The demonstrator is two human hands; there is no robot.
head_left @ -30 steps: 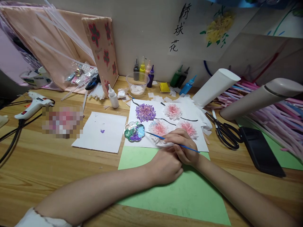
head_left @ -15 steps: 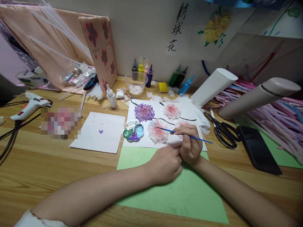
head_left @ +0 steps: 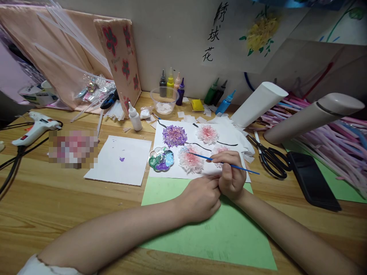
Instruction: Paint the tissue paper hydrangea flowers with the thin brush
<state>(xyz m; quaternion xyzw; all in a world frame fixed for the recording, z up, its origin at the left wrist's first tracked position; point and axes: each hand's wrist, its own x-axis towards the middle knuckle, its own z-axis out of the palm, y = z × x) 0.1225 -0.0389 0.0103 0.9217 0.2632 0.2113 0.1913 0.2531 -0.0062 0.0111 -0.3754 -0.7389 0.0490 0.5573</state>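
Observation:
My right hand (head_left: pixel 231 173) is closed on a thin blue paintbrush (head_left: pixel 235 167). The brush tip touches the upper left of a pink-and-white paper flower (head_left: pixel 191 159), where a little pale blue shows. My left hand (head_left: pixel 199 198) rests, fingers curled, against the right hand at the lower edge of the white sheet (head_left: pixel 169 175). Also on that sheet are a purple-painted flower (head_left: pixel 174 136), another pink flower (head_left: pixel 207 134) and one partly behind my right hand (head_left: pixel 220 153), with dark painted stems. A flower-shaped palette (head_left: pixel 161 159) with green, purple and blue paint lies at the sheet's left edge.
Left of the palette lies white card (head_left: pixel 117 164) with a purple smear; beyond it is a glue gun (head_left: pixel 37 128). Paint bottles (head_left: pixel 170 82) and a clear cup (head_left: pixel 164 101) stand at the back. Scissors (head_left: pixel 271 158), a phone (head_left: pixel 314 181) and a tilted bottle (head_left: pixel 309 120) lie right.
The brush and my right hand have shifted very slightly to the right, with the tip still on the same flower. My left hand has stayed put.

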